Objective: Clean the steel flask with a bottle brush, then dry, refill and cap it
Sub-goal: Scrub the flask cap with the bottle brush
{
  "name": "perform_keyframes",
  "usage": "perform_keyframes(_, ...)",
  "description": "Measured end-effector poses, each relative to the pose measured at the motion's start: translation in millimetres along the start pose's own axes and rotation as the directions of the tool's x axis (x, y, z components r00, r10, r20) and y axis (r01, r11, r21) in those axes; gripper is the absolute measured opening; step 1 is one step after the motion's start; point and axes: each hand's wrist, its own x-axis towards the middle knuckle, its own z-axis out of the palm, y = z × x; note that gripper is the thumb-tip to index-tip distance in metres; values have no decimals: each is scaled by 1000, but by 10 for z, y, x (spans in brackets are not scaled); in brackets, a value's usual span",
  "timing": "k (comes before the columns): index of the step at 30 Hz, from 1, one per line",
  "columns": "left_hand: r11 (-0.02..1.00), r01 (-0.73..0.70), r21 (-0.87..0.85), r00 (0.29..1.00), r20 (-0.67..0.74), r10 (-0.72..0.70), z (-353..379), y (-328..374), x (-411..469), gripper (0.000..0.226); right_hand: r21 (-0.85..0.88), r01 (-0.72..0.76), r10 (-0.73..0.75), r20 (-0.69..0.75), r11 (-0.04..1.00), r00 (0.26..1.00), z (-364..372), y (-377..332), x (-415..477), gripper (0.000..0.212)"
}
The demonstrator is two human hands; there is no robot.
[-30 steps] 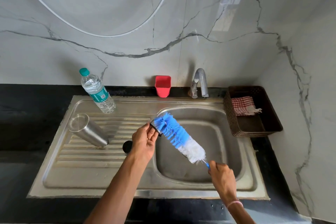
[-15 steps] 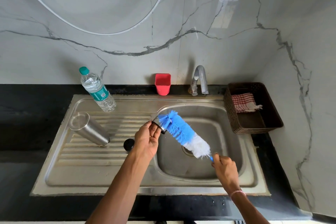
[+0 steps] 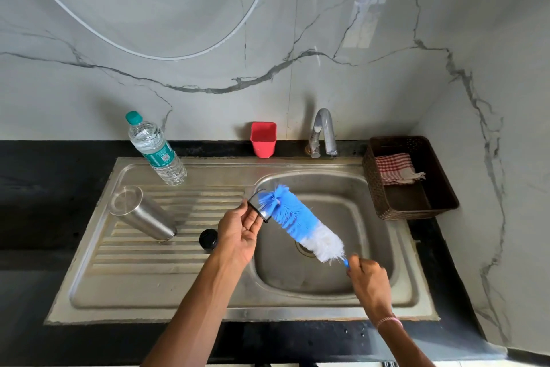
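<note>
The steel flask stands mouth-down and tilted on the sink's drainboard, left of my hands. A small black cap lies beside it, just left of my left wrist. My left hand, palm up, pinches a small dark-rimmed lid at its fingertips above the basin's left edge. My right hand grips the blue handle of the bottle brush. The brush's blue bristle tip presses against the lid, and its white bristles are nearer my right hand.
A clear plastic water bottle with a green cap stands at the drainboard's back. A red cup and the tap are behind the sink basin. A brown basket holding a checked cloth sits to the right.
The brush and my right hand have shifted slightly right and up across the lid. My left hand holds the lid in nearly the same place.
</note>
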Motion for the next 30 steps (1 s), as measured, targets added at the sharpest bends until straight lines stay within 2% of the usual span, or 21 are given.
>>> perform_keyframes(2, 988, -51, 146, 999, 22, 48, -45, -71, 10, 17, 8, -22, 22, 4, 1000, 1000, -59, -36, -37, 40)
perform_keyframes(4, 927, -151, 343, 988, 67, 136, -64, -195, -3, 23, 27, -44, 43, 14, 999, 999, -102, -234, -32, 40)
perform_keyframes(7, 695, -417, 586, 908, 242, 341, -111, -350, 46, 40, 11, -87, 87, 3, 996, 996, -142, -532, 23, 41)
perform_keyframes(10, 488, -610, 624, 790, 430, 436, -180, -343, 96, 36, 2, -81, 81, 0, 997, 997, -170, -565, 53, 43)
perform_keyframes(11, 446, -633, 632, 769, 452, 451, -202, -308, 111, 34, 11, -77, 77, 10, 997, 997, -184, -516, 44, 44)
perform_keyframes(14, 422, -611, 670, 778, 413, 473, -285, -198, 217, 41, 28, -75, 73, 60, 997, 996, -216, -279, -10, 45)
perform_keyframes(15, 375, -613, 696, 772, 425, 473, -319, -168, 247, 42, 20, -67, 66, 72, 998, 995, -236, -226, -29, 45)
perform_keyframes(16, 285, -630, 723, 750, 469, 467, -353, -150, 272, 41, 1, -60, 59, 81, 998, 995, -260, -210, -36, 45)
perform_keyframes(18, 31, -641, 767, 697, 565, 441, -406, -120, 314, 40, -34, -31, 34, 84, 999, 996, -312, -294, 5, 43)
perform_keyframes(19, -59, -636, 770, 684, 597, 419, -418, -104, 337, 37, -40, -20, 24, 88, 999, 996, -333, -353, 54, 43)
perform_keyframes(20, -89, -639, 764, 682, 616, 393, -417, -96, 353, 34, -43, -19, 23, 99, 999, 995, -355, -413, 114, 42)
perform_keyframes(21, -51, -645, 762, 696, 614, 372, -395, -88, 334, 33, -29, -8, 12, 118, 1000, 993, -381, -458, 174, 41)
perform_keyframes(22, 80, -650, 755, 727, 589, 352, -371, -80, 307, 32, -2, 1, -1, 143, 1000, 990, -399, -469, 234, 39)
perform_keyframes(24, 468, -568, 677, 822, 485, 297, -293, -54, 188, 33, 67, 12, -24, 180, 998, 983, -436, -408, 314, 41)
perform_keyframes(26, 746, -387, 543, 906, 374, 197, -211, -5, 96, 35, 106, 3, -26, 214, 994, 977, -468, -289, 321, 42)
perform_keyframes(28, 891, -223, 396, 947, 304, 102, -155, 16, 89, 35, 103, 6, -31, 240, 995, 970, -447, -215, 272, 39)
perform_keyframes(30, 950, -117, 289, 962, 271, 36, -110, 6, 79, 34, 138, 0, -36, 259, 990, 965, -373, -277, 237, 41)
